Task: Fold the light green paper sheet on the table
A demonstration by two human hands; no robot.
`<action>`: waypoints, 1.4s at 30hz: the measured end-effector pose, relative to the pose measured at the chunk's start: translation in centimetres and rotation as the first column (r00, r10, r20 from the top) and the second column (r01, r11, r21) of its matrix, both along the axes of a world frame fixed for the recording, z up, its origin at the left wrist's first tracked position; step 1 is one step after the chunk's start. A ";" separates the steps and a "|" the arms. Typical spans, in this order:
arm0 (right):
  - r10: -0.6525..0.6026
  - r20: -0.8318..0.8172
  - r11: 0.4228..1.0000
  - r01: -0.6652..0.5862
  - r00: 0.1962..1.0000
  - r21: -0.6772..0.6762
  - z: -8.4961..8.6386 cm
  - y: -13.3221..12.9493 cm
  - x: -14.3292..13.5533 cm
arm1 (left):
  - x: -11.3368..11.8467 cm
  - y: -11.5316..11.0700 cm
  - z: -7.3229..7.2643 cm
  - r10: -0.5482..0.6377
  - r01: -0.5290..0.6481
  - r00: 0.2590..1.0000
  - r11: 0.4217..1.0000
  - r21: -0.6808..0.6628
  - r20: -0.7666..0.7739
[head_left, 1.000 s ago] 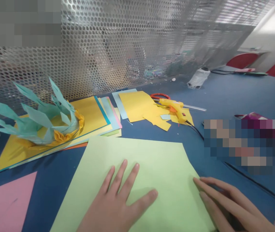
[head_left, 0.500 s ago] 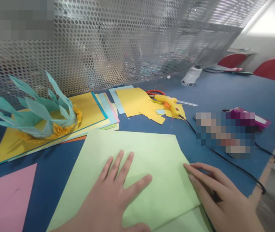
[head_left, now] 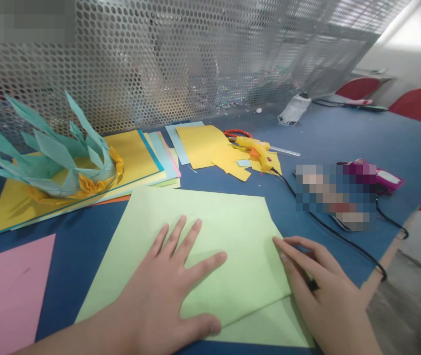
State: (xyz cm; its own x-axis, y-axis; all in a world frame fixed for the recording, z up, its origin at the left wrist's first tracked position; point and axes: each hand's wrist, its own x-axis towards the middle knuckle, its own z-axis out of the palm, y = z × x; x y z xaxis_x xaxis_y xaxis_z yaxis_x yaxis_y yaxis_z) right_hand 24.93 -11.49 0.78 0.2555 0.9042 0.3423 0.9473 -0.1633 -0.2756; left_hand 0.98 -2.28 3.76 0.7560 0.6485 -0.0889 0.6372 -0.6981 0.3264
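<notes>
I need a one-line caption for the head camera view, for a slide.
Left hand lies flat on a folded light green paper sheet; right hand fingertips touch its right edge, on a blue table.

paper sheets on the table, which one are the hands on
The light green sheet nearest the person: the left hand lies flat on it and the right hand touches its right edge. The pink sheet and yellow stack lie untouched.
</notes>
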 end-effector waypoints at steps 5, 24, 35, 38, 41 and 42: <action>-0.004 0.002 1.000 0.003 1.000 0.023 0.0 0.1 -0.5 | -0.3 0.2 0.0 -0.011 0.011 1.000 1.000 0.002 -0.027; 0.342 -0.625 0.818 -0.550 0.701 -0.169 2.0 0.4 -6.6 | -0.8 0.5 -0.4 -0.090 0.089 0.996 0.990 -0.111 -0.001; 0.339 -0.476 0.845 -0.485 0.812 -0.225 1.8 0.7 -7.2 | -1.3 2.0 0.6 -0.169 0.156 0.984 0.969 -0.191 -0.057; 0.354 -0.460 0.838 -0.495 0.814 -0.231 1.5 0.5 -7.3 | -1.5 2.6 0.9 -0.197 0.172 0.977 0.956 -0.237 -0.086; 0.337 -0.458 0.841 -0.481 0.823 -0.246 1.6 0.4 -7.4 | -1.6 2.8 1.1 -0.205 0.177 0.975 0.949 -0.262 -0.084; 0.317 -0.454 0.846 -0.465 0.833 -0.262 1.7 0.4 -7.4 | -1.7 2.8 1.1 -0.207 0.180 0.975 0.948 -0.263 -0.080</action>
